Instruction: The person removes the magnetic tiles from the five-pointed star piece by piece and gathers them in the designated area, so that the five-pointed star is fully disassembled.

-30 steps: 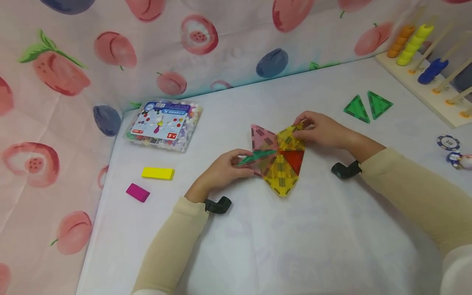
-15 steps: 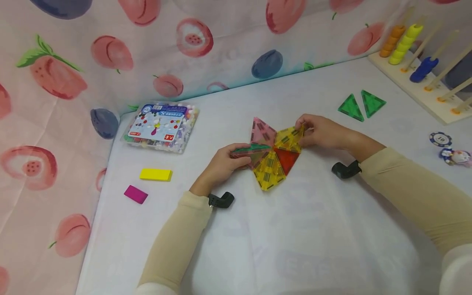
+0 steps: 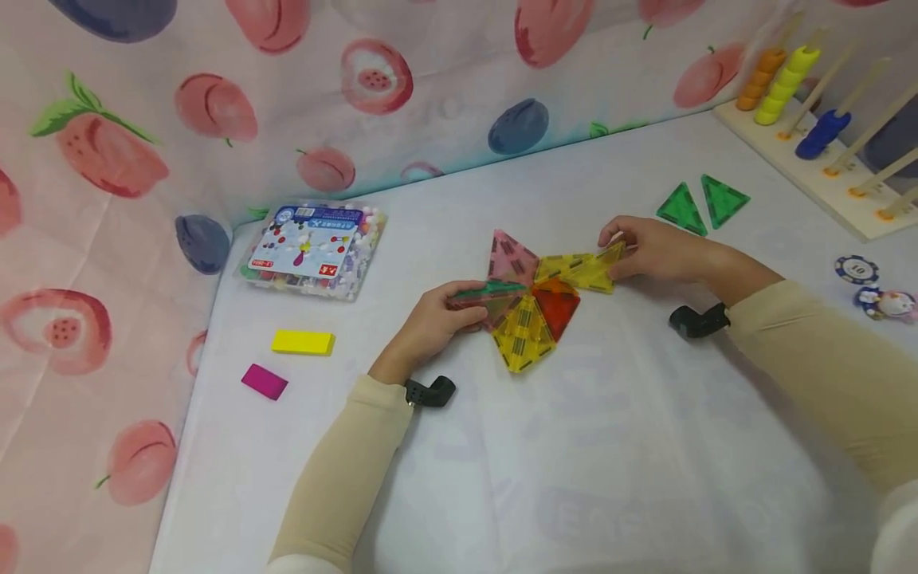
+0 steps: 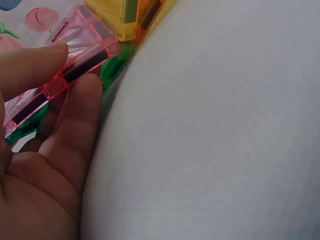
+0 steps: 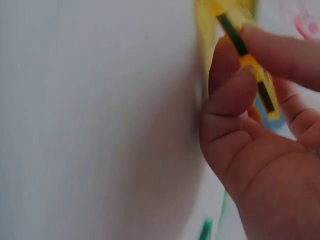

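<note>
Fingertips (image 5: 235,92) of the right hand (image 3: 660,249) pinch one edge of a yellow triangular tile (image 3: 595,273), blurred in the right wrist view. Its inner part overlaps the star-like tile cluster (image 3: 525,339) in the head view; whether they touch, I cannot tell. The left hand (image 3: 433,319) grips a pink tile (image 4: 80,30) at the cluster's left, hiding its outer part, and a green tile (image 4: 117,62) shows only partly past it. Farther left on the white table (image 3: 445,494) lies a clear box (image 3: 369,267) filled with small coloured pieces, many masked by a printed label (image 3: 308,239). A peg rack (image 3: 803,174) carrying orange, yellow and blue beads is cut off at the right.
</note>
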Demonstrator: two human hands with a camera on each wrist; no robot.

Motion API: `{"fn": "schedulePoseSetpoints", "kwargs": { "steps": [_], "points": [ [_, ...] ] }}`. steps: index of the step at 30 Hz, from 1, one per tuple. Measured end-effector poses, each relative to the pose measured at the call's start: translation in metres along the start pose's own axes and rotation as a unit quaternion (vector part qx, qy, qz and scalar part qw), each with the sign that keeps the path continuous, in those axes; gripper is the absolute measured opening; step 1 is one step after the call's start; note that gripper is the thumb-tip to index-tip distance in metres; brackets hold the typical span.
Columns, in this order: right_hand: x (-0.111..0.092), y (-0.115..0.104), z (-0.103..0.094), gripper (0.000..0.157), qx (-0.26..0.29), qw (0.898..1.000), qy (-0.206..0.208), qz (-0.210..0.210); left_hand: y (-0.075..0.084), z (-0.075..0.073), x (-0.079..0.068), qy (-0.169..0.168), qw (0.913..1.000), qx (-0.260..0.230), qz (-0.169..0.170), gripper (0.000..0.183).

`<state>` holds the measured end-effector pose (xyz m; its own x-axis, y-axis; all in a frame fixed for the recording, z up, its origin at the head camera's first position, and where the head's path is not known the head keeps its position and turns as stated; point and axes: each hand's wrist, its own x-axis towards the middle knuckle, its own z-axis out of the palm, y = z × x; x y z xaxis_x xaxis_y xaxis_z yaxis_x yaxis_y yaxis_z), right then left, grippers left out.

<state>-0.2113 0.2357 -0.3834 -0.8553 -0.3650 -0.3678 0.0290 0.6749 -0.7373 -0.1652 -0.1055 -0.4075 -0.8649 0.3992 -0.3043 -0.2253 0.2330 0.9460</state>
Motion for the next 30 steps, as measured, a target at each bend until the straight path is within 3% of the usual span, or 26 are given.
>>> {"fn": "schedulePoseSetpoints", "kwargs": {
  "steps": [7, 12, 17, 26, 30],
  "points": [
    [-0.035, 0.015, -0.033, 0.059, 0.016, 0.997, 0.069, 0.013, -0.004, 0.001, 0.001, 0.002, 1.0000, 0.000, 0.002, 0.044],
    [-0.060, 0.032, -0.051, 0.051, -0.045, 0.991, 0.126, 0.021, -0.004, 0.000, -0.001, 0.007, 0.9999, 0.010, 0.007, 0.044],
    [-0.081, 0.051, -0.062, 0.054, -0.111, 0.986, 0.113, 0.057, -0.004, 0.000, -0.001, 0.010, 0.9997, 0.018, 0.010, 0.043],
    [-0.091, 0.083, -0.080, 0.072, -0.107, 0.987, 0.069, 0.095, -0.003, 0.001, -0.001, 0.004, 0.9998, 0.016, 0.011, 0.041],
    [-0.092, 0.093, -0.090, 0.079, -0.134, 0.980, 0.087, 0.121, -0.001, 0.002, -0.002, 0.005, 0.9997, 0.023, 0.008, 0.040]
  ]
}}
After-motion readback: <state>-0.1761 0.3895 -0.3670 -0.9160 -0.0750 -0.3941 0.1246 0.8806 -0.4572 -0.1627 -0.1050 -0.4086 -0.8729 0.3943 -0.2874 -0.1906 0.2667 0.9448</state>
